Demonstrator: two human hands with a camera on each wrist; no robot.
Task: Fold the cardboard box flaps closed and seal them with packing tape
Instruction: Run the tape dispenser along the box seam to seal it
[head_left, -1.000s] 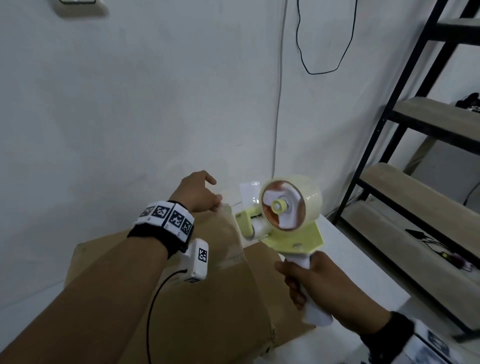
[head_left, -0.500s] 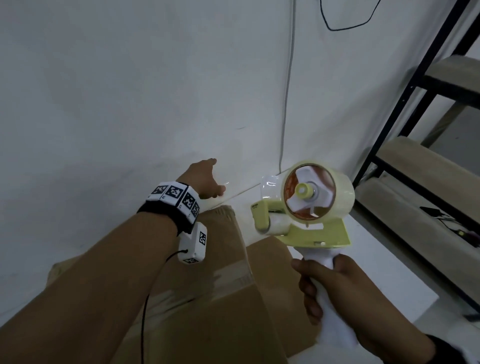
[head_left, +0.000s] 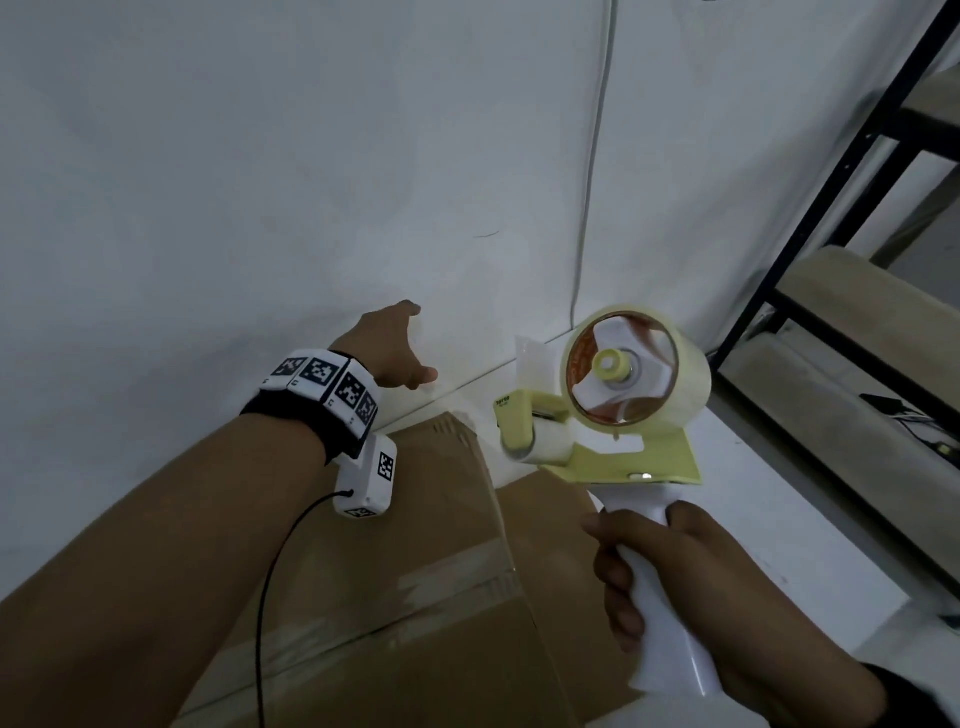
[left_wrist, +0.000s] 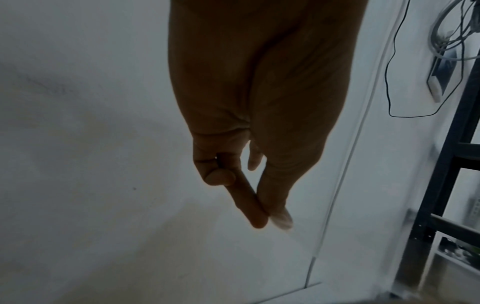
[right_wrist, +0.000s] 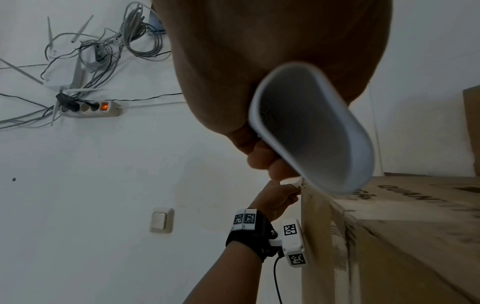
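Observation:
The brown cardboard box (head_left: 415, 571) lies below me with its flaps down and a strip of clear tape (head_left: 457, 569) across its top. My left hand (head_left: 395, 348) hovers over the box's far corner by the wall. Its forefinger and thumb (left_wrist: 267, 218) stretch forward with nothing visible between them. My right hand (head_left: 675, 587) grips the white handle (right_wrist: 311, 133) of the yellow tape dispenser (head_left: 623, 452), held up to the right of the box. The tape roll (head_left: 636, 374) faces me. A loose tape end (head_left: 530, 358) stands up at the dispenser's front. In the right wrist view the left hand (right_wrist: 278, 197) is beside the box (right_wrist: 402, 236) corner.
The box sits on a white table (head_left: 779, 519) against a white wall. A black metal rack with wooden shelves (head_left: 857, 332) stands close on the right. A cable (head_left: 592, 156) runs down the wall. A power strip (right_wrist: 91, 109) and a light switch (right_wrist: 161, 220) hang on another wall.
My left hand has lifted off the box's far corner and moved toward the wall. The dispenser has shifted a little right and away from the box.

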